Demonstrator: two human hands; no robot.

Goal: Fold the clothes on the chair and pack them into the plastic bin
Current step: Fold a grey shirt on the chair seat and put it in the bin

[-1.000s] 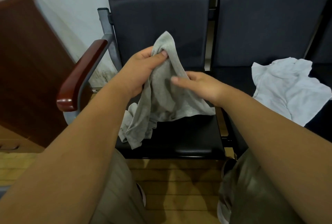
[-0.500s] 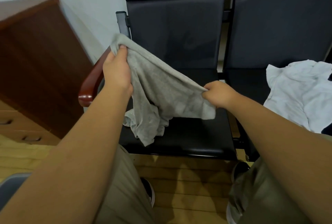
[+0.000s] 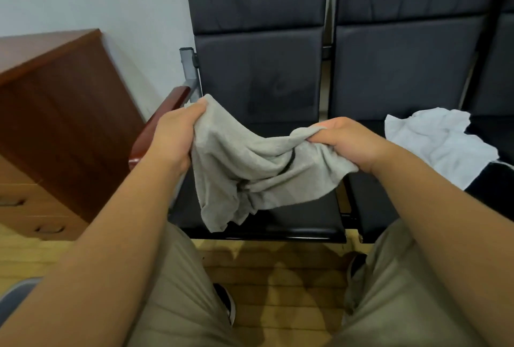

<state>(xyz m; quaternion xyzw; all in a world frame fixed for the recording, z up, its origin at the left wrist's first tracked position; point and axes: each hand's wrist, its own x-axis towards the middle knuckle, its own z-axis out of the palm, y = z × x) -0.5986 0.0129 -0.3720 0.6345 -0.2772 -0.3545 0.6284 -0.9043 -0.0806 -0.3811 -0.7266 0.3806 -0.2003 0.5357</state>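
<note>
Lowered since half a second earlier: left hand (image 3: 173,135), down from above the armrest (image 3: 164,112) to about level with it, which brought both hands to nearly one height.

Item: grey garment (image 3: 250,163), one.

Hold: fingers (image 3: 198,107) of the left hand were curled and clamped on a bunched upper corner, thumb on top. The right hand (image 3: 347,140) was likewise closed tight round a gathered edge. Neither hand had a free finger.

Position: the garment was slung between the two grips and sagged in the middle. Its lower folds hung below the fingers and draped onto the chair seat (image 3: 292,224). A dark trim line showed in the folds near the right grip.

Handling, as judged: light, soft and limp knit with no stiffness of its own. It would not slip, but it collapses wherever unsupported. Best taken at two matching corners or at the shoulder seams, pulled taut and laid flat on the seat before creasing. The present bunched grips look too far into the cloth for a clean fold.

Beyond the right hand: white garment (image 3: 436,146), crumpled on the neighbouring seat, not yet folded.

Beyond the left hand: wooden cabinet (image 3: 61,112).

Plastic bin: not identified. A grey rounded edge at lower left could not be told.
</note>
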